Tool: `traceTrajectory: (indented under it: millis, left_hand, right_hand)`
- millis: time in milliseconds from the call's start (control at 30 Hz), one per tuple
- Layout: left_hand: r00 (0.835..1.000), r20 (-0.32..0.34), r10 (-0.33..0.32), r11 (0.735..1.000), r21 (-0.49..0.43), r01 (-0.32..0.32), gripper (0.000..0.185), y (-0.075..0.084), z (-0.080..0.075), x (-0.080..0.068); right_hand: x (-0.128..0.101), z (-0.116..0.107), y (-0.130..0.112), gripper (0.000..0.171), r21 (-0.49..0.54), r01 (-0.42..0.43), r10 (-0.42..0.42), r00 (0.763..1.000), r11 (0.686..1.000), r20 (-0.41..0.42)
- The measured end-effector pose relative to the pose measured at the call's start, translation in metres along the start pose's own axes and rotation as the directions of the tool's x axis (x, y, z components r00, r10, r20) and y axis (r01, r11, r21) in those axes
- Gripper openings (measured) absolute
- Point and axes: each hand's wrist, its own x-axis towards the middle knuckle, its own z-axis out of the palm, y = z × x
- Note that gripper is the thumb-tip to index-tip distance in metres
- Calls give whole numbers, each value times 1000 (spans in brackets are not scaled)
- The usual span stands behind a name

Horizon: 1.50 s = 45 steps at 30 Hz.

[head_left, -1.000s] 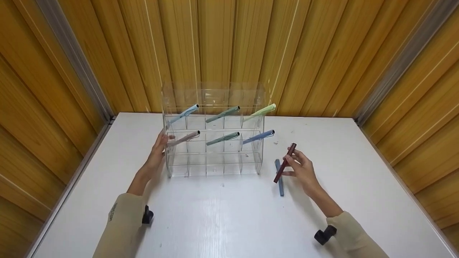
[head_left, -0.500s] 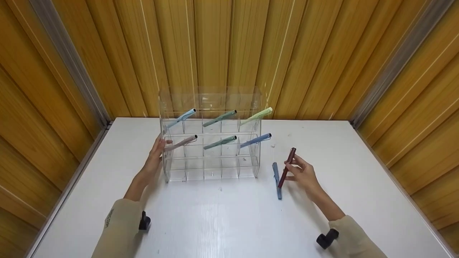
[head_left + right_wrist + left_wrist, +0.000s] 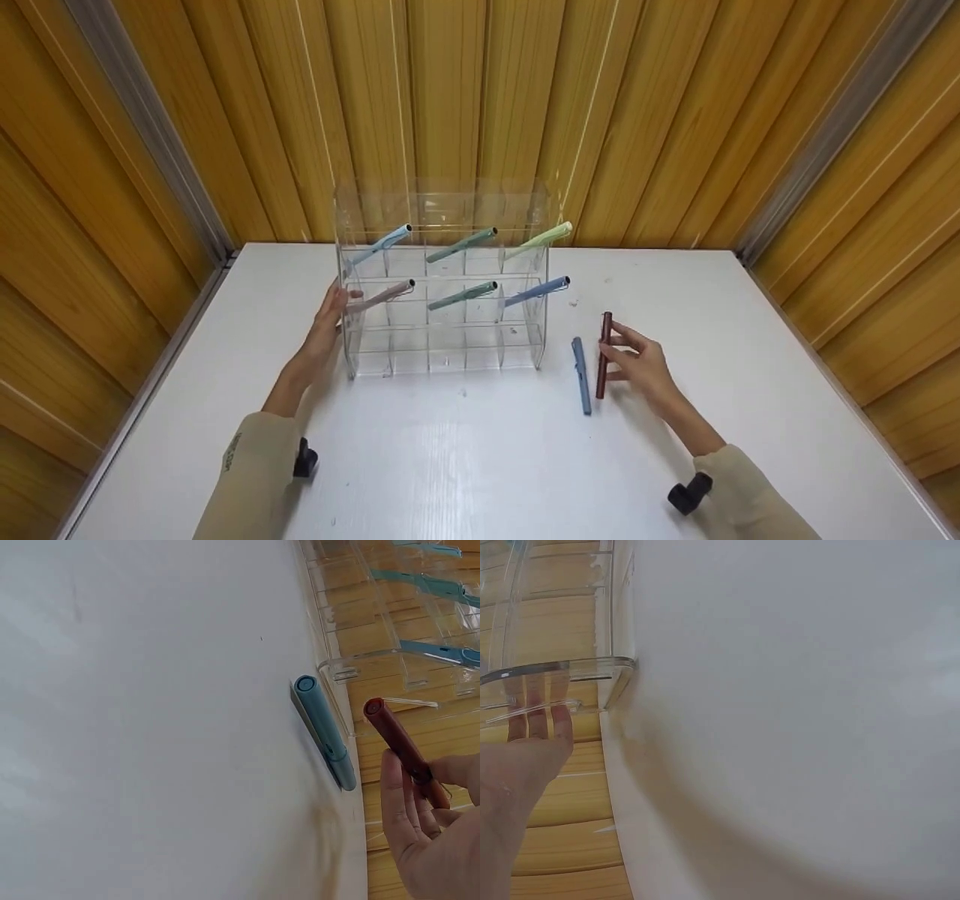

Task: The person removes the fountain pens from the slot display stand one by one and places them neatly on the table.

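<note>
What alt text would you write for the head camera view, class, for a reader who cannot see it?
A right hand holds a dark red pen beside a blue pen lying on a white table. The left hand rests against a clear rack holding six pens, before a wooden wall.

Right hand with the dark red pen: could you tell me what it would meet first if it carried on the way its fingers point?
Probably the blue pen on the table, just beyond the right hand and its dark red pen; depth is uncertain.
</note>
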Motion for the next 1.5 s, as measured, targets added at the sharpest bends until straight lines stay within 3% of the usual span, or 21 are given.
traceTrajectory:
  millis: [333, 567, 833, 1067, 1500]
  left_hand:
    - [1000, -9, 3, 1000, -17, -3, 67, 1, 0, 0]
    - [1000, -6, 9, 1000, -4, -10, 66, 0, 0, -1]
    - [1000, -4, 26, 1000, -3, -26, 67, -3, 0, 0]
    - [1000, -8, 15, 1000, -3, -15, 67, -3, 0, 0]
    - [999, -2, 35, 999, 15, -35, 67, -4, 0, 0]
  right_hand:
    - [6, -4, 5, 60, -129, 17, -9, 998, 992, 62]
    - [10, -8, 10, 57, -221, 17, -3, 998, 975, 61]
    - [10, -7, 16, 57, -239, -18, 47, 992, 971, 117]
    - [8, -5, 16, 56, -300, 21, 24, 989, 954, 145]
    - [9, -2, 16, 51, -394, 50, 0, 992, 918, 126]
